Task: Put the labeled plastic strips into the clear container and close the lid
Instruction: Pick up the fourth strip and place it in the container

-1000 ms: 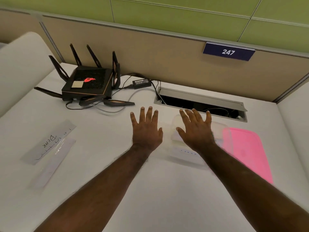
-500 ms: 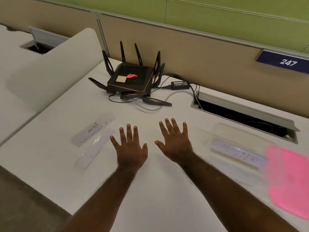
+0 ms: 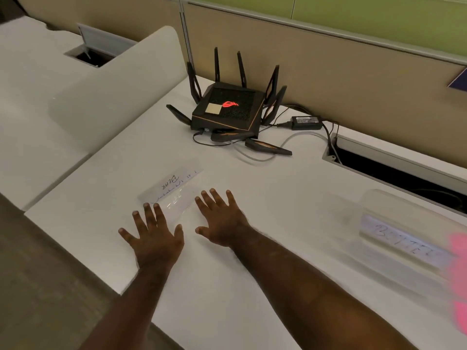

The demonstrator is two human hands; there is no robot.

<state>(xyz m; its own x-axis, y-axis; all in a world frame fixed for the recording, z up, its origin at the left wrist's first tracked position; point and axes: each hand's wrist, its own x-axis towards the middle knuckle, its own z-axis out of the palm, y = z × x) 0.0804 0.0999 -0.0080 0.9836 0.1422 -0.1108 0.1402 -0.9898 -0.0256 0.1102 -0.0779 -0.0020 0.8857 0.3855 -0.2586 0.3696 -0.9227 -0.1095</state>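
1. My left hand (image 3: pixel 154 236) is spread flat with straight fingers, gripping nothing; its fingertips (image 3: pixel 156 206) reach the near end of the lower clear strip (image 3: pixel 177 202).
2. My right hand (image 3: pixel 219 219) is also spread wide and holds nothing, just right of that same strip.
3. The strip marked "BEAR" (image 3: pixel 169 184) lies flat on the white surface (image 3: pixel 278 198), just beyond the lower one and alongside it.
4. The clear container (image 3: pixel 394 223) sits well to the right, lid off, with a lettered strip (image 3: pixel 401 238) inside; motion blur leaves its writing unreadable.
5. The pink lid (image 3: pixel 458 274) shows as a blur at the right edge, beside the container.
6. A black router (image 3: pixel 227 109) with upright antennas stands at the back of the surface, its power adapter (image 3: pixel 306 121) to its right.
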